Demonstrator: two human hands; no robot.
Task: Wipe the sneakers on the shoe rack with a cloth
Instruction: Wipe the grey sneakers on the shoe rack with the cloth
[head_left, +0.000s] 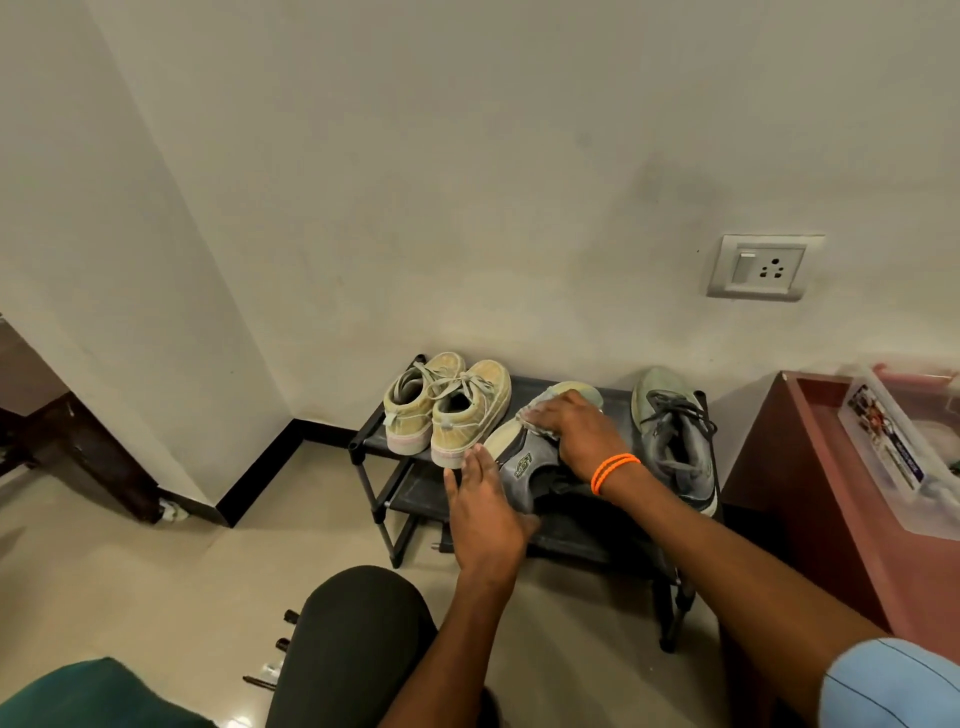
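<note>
A low black shoe rack (371, 441) stands against the wall. A grey sneaker (524, 462) lies tilted on its side on the top shelf. My left hand (485, 512) holds it at the heel, fingers straight along its side and thumb underneath. My right hand (576, 423), with orange bands at the wrist, presses a small pale cloth (535, 413) onto the sneaker's toe. The matching grey sneaker (672, 431) stands upright at the right end. A pair of tan sneakers (449, 410) sits at the left end.
A reddish-brown cabinet (810, 467) holding a clear plastic box (904, 441) stands right of the rack. A wall socket (761, 267) sits above. Dark wooden furniture (78, 441) is at the left. My dark-clad knee (353, 634) is in front on the tiled floor.
</note>
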